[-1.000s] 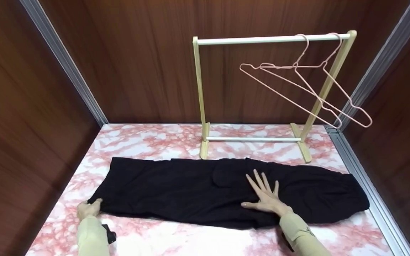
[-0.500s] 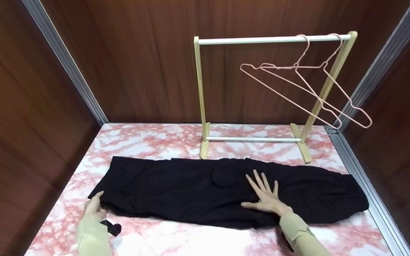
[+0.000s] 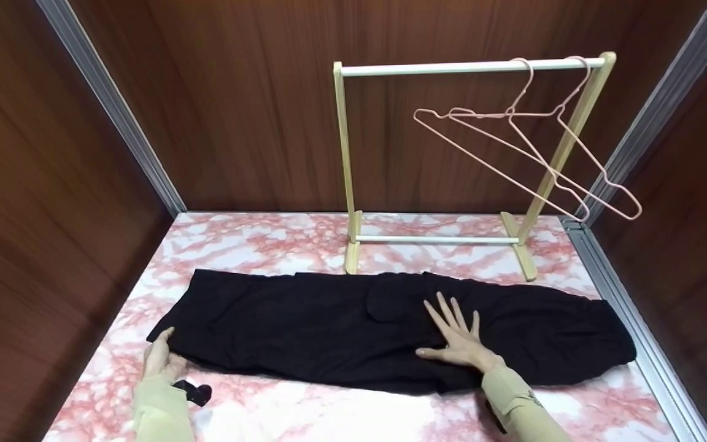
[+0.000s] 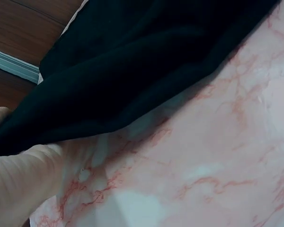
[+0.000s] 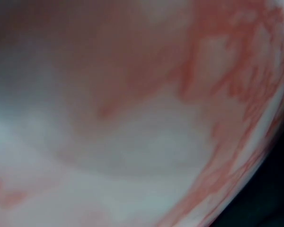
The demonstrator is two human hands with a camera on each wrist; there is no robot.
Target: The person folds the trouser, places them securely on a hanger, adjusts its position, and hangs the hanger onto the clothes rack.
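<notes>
Black trousers (image 3: 304, 325) lie folded lengthwise across the table, the gathered waistband (image 3: 614, 331) to the right and the leg hem to the left. At the near hem corner my left hand (image 3: 160, 359) pinches the cloth, thumb above and the other fingers mostly hidden beneath. The left wrist view shows the black cloth (image 4: 118, 80) running between the fingers, its near edge raised a little off the table. My right hand (image 3: 459, 345) rests flat on the trousers with fingers spread, right of the pocket flap (image 3: 387, 301). Only a blurred tabletop and dark cloth appear in the right wrist view.
Behind the trousers stands a wooden rack (image 3: 346, 153) with a white rail (image 3: 415, 69). Two pink hangers (image 3: 482, 161) hang at the rail's right end. Brown panels (image 3: 255, 123) enclose the red-and-white marbled table (image 3: 243, 236) on the left, back and right.
My left hand has changed its grip on the hem corner, turning so that its fingers go under the cloth. That corner has shifted slightly left and away. My right hand has stayed in place.
</notes>
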